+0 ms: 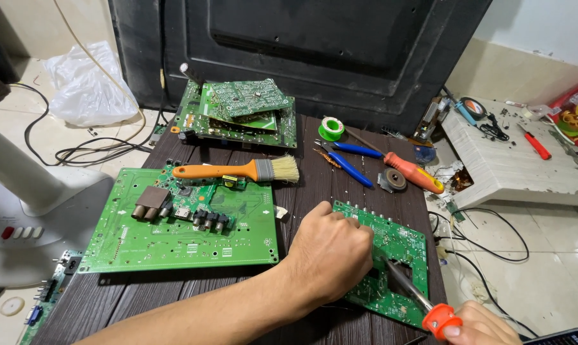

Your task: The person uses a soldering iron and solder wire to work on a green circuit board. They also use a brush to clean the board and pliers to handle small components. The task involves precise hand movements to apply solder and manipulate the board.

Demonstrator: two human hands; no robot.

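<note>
You have bright, even light from overhead, and shadows stay soft: your left hand [330, 255] throws a faint one onto the small circuit board [391, 265]. The floor tiles [551, 268] carry a mild sheen. Focus is sharp at the centre; the frame edges bend slightly with wide-angle distortion.

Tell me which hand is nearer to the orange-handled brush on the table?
Left. The left hand rests on the small circuit board, below the brush. The right hand, holding the soldering iron, is farther away.

Home electronics repair spot, stacked circuit boards [241, 112], pliers [345, 156], solder reel [331, 128], tiled floor [544, 255]
</note>
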